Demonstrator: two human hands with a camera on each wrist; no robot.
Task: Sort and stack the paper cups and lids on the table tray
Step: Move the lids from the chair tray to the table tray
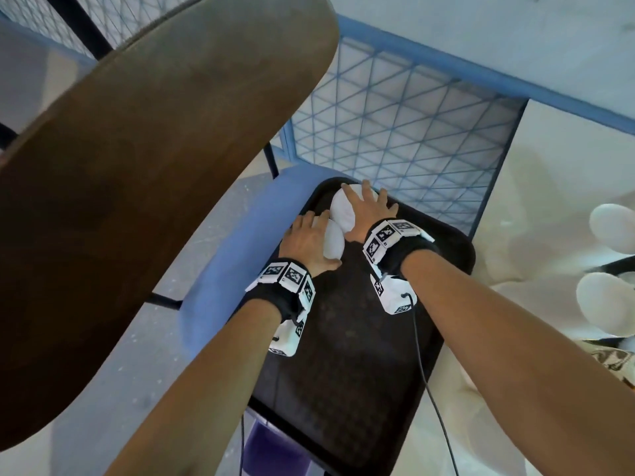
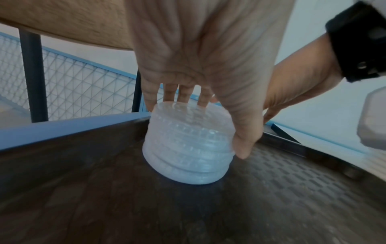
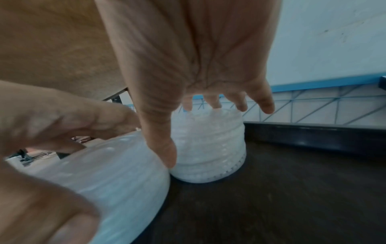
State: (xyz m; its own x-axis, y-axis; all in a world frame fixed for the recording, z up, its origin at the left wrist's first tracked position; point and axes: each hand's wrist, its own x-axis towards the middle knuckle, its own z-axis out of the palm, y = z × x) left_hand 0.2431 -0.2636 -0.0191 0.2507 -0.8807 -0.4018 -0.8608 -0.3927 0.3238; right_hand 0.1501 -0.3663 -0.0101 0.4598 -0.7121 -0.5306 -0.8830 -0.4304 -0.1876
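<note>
Two stacks of translucent white lids stand side by side at the far end of the black tray (image 1: 360, 355). My left hand (image 1: 307, 238) covers the nearer stack (image 1: 334, 240) from above. Its thumb (image 2: 244, 142) presses one side and the fingers curl over the far top edge of that stack (image 2: 188, 148). My right hand (image 1: 369, 207) grips the farther stack (image 1: 342, 209) in the same way, with the thumb (image 3: 163, 145) down its side and the fingers on its far rim (image 3: 215, 148). The nearer stack (image 3: 117, 173) touches or nearly touches it.
A round brown tabletop (image 1: 137, 166) looms at the upper left. The tray lies on a blue surface (image 1: 233, 252), with a blue wire-mesh panel (image 1: 395, 132) behind it. White rounded objects (image 1: 611, 228) sit at the right edge. A cable (image 1: 429, 389) runs from my right wrist.
</note>
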